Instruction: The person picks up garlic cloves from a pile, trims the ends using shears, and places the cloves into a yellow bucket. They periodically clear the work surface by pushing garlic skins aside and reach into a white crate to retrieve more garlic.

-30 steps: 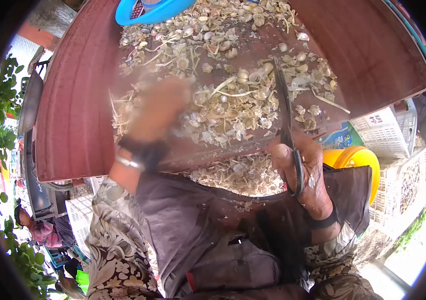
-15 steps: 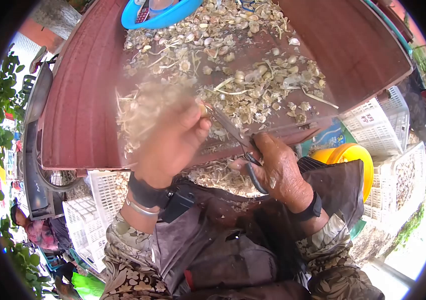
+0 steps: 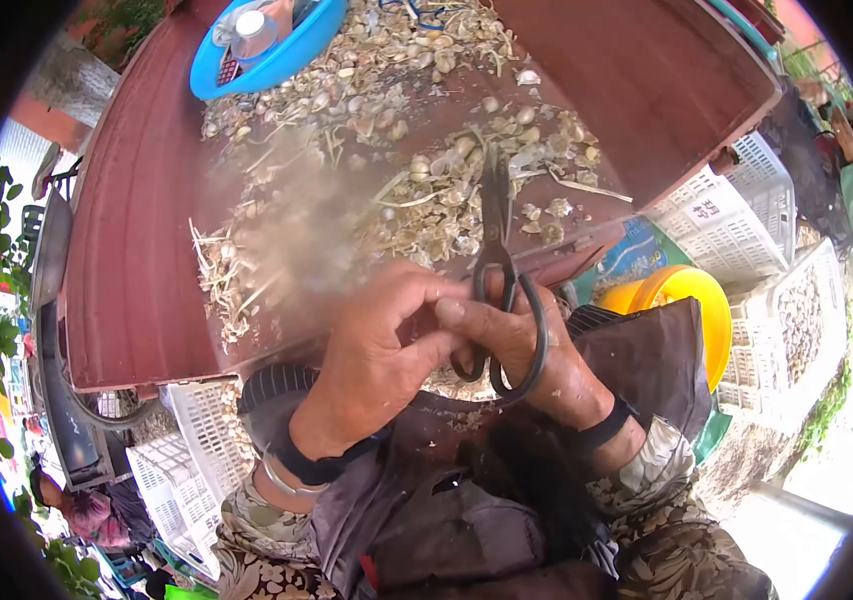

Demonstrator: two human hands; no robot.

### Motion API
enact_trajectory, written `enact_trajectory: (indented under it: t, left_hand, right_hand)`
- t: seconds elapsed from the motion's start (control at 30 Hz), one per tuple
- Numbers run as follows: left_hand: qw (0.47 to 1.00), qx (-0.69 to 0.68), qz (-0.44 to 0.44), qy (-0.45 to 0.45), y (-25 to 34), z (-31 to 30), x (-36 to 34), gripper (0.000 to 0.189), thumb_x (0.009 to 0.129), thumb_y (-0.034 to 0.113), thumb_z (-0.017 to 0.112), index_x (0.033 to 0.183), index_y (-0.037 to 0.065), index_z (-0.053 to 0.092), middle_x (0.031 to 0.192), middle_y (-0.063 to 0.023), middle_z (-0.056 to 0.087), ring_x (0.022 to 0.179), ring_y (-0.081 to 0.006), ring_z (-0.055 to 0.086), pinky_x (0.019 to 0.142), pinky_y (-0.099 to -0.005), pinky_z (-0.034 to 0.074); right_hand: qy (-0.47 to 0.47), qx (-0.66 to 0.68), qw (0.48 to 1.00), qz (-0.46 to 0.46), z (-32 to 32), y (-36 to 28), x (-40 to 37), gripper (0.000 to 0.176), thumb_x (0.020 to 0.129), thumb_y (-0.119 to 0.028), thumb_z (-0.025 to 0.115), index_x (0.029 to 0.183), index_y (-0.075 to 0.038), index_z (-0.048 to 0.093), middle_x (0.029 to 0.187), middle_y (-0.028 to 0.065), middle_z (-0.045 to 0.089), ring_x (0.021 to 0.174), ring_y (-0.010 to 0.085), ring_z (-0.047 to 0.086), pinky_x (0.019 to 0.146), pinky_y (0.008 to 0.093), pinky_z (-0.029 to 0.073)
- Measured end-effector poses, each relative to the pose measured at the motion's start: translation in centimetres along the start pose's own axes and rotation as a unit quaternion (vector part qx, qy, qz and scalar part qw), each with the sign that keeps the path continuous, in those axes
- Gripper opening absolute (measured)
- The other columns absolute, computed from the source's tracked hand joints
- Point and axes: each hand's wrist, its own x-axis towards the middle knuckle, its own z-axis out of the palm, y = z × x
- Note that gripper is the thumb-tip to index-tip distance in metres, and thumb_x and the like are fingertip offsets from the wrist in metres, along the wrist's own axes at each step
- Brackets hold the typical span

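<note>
My right hand [image 3: 546, 365] has its fingers around the looped handles of dark metal scissors [image 3: 495, 225], whose blades stand together and point away from me over the garlic. My left hand [image 3: 371, 355] is beside it, above my lap, with fingers curled and thumb and fingertips meeting the right thumb. Whatever lies between those fingertips is hidden. Beyond both hands, loose garlic cloves, dry skins and cut stalks [image 3: 431, 205] cover the reddish-brown table [image 3: 136, 270]. A blurred patch hides part of the pile.
A blue basin [image 3: 281, 72] holding a lidded clear container stands at the far left of the table. On the right are a yellow bucket [image 3: 711, 320] and white plastic crates [image 3: 721, 215]. Another white crate [image 3: 211, 425] stands at left. People are at both edges.
The scissors have swung from pointing left toward my left hand to pointing away from me. My left hand has come down and right, against the right hand. The camera view has shifted.
</note>
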Motion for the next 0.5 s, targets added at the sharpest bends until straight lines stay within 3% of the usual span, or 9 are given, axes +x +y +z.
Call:
enact_trajectory:
  t: [0.07, 0.1, 0.13, 0.17, 0.23, 0.27, 0.37, 0.4, 0.5]
  left_hand:
    - [0.995, -0.086, -0.046, -0.033, 1.7, 0.0, 1.5, 0.018, 0.085, 0.001, 0.060, 0.101, -0.002, 0.064, 0.094, -0.0069, 0.063, 0.083, -0.0119, 0.061, 0.075, -0.0245, 0.051]
    - [0.999, -0.030, -0.034, 0.009, 1.3, -0.8, 2.6, 0.021, 0.084, 0.001, 0.060, 0.104, -0.003, 0.063, 0.095, -0.0078, 0.063, 0.082, -0.0119, 0.061, 0.074, -0.0260, 0.051]
    - [0.996, 0.082, 0.015, 0.038, 0.1, -2.0, 4.5, 0.023, 0.084, 0.002, 0.060, 0.107, -0.001, 0.062, 0.094, -0.0074, 0.063, 0.080, -0.0117, 0.061, 0.072, -0.0259, 0.050]
    - [0.978, 0.189, 0.064, 0.069, -1.6, -3.1, 6.6, 0.026, 0.084, 0.003, 0.059, 0.109, 0.000, 0.061, 0.092, -0.0069, 0.063, 0.079, -0.0114, 0.061, 0.071, -0.0257, 0.050]
    - [0.873, 0.406, 0.269, 0.012, -4.3, -5.0, 10.6, 0.029, 0.082, 0.000, 0.054, 0.110, 0.003, 0.060, 0.093, -0.0110, 0.062, 0.079, -0.0211, 0.062, 0.070, -0.0319, 0.050]
    - [0.877, 0.412, 0.247, 0.006, -5.5, -4.7, 12.0, 0.030, 0.081, -0.001, 0.053, 0.108, 0.004, 0.061, 0.093, -0.0130, 0.062, 0.081, -0.0257, 0.061, 0.071, -0.0351, 0.050]
    - [0.881, 0.427, 0.204, -0.010, -8.0, -3.8, 14.4, 0.032, 0.076, -0.003, 0.050, 0.104, 0.006, 0.062, 0.096, -0.0175, 0.060, 0.086, -0.0372, 0.058, 0.075, -0.0438, 0.048]
    - [0.876, 0.435, 0.208, -0.014, -8.6, -3.8, 14.9, 0.033, 0.074, -0.004, 0.050, 0.103, 0.007, 0.062, 0.097, -0.0182, 0.060, 0.088, -0.0396, 0.056, 0.076, -0.0463, 0.047]
    - [0.849, 0.489, 0.200, -0.017, -8.5, -3.7, 14.5, 0.033, 0.071, -0.003, 0.052, 0.101, 0.008, 0.063, 0.095, -0.0185, 0.059, 0.090, -0.0422, 0.055, 0.077, -0.0484, 0.045]
  right_hand:
    - [0.046, 0.017, 0.998, 0.031, -1.0, -1.1, -0.5, 0.026, 0.086, -0.028, 0.066, 0.082, -0.003, 0.060, 0.061, -0.0001, 0.053, 0.054, 0.0072, 0.049, 0.049, 0.0222, 0.035]
    - [0.084, 0.017, 0.996, -0.008, -1.7, -1.7, -1.3, 0.023, 0.084, -0.025, 0.066, 0.080, -0.003, 0.060, 0.060, -0.0010, 0.052, 0.053, 0.0071, 0.048, 0.048, 0.0217, 0.033]
    - [0.169, 0.042, 0.984, -0.042, -1.6, -3.0, -2.6, 0.023, 0.082, -0.025, 0.067, 0.076, -0.004, 0.059, 0.060, -0.0012, 0.052, 0.054, 0.0073, 0.047, 0.049, 0.0224, 0.034]
    - [0.186, -0.041, 0.979, -0.074, -3.3, -4.4, -4.3, 0.017, 0.079, -0.019, 0.066, 0.076, -0.004, 0.059, 0.062, -0.0013, 0.053, 0.054, 0.0077, 0.047, 0.050, 0.0232, 0.033]
    - [0.312, -0.123, 0.924, -0.181, -4.8, -6.4, -7.5, 0.007, 0.075, -0.010, 0.060, 0.076, -0.003, 0.059, 0.062, -0.0004, 0.052, 0.055, 0.0080, 0.046, 0.051, 0.0234, 0.033]
    - [0.405, -0.239, 0.855, -0.219, -5.8, -6.8, -8.9, 0.016, 0.081, -0.014, 0.054, 0.069, -0.005, 0.051, 0.057, 0.0028, 0.048, 0.049, 0.0095, 0.042, 0.049, 0.0222, 0.032]
    - [0.541, -0.342, 0.737, -0.219, -11.0, -6.2, -13.1, 0.021, 0.087, -0.023, 0.060, 0.083, -0.003, 0.057, 0.063, 0.0011, 0.049, 0.051, 0.0081, 0.040, 0.049, 0.0225, 0.031]
    - [0.567, -0.385, 0.710, -0.164, -13.3, -5.6, -14.8, 0.023, 0.088, -0.025, 0.062, 0.091, -0.002, 0.061, 0.069, 0.0030, 0.056, 0.057, 0.0098, 0.048, 0.053, 0.0225, 0.037]
    - [0.544, -0.489, 0.667, -0.145, -19.9, -2.4, -17.5, 0.021, 0.089, -0.022, 0.063, 0.097, -0.002, 0.063, 0.078, 0.0040, 0.061, 0.071, 0.0119, 0.057, 0.061, 0.0250, 0.045]
